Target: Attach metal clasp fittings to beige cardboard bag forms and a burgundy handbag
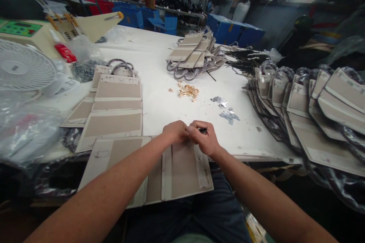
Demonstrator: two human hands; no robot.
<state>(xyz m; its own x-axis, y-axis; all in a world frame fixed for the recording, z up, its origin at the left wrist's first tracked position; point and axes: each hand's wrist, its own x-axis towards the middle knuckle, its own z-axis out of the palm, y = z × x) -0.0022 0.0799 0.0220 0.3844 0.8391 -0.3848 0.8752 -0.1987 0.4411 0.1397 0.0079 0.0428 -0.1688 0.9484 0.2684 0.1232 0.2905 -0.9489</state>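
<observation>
A flat beige bag panel (pixel 186 171) with pale edge strips lies across the table's front edge and over my lap. At its far edge my left hand (pixel 177 131) is closed, the fingertips meeting those of my right hand; what they pinch is hidden. My right hand (pixel 205 138) is curled around a small black object (pixel 202 130), of which only a short end shows. Just beyond the hands lies a pile of small gold metal fittings (pixel 188 91). To their right are thin silver metal plates (pixel 229 115).
Similar panels with wrapped handles are stacked at left (pixel 118 89), at the back (pixel 189 47) and at right (pixel 302 117). A white fan (pixel 25 66) and a machine with a green control panel (pixel 19 27) stand at left. Dark straps (pixel 248 59) lie at back right.
</observation>
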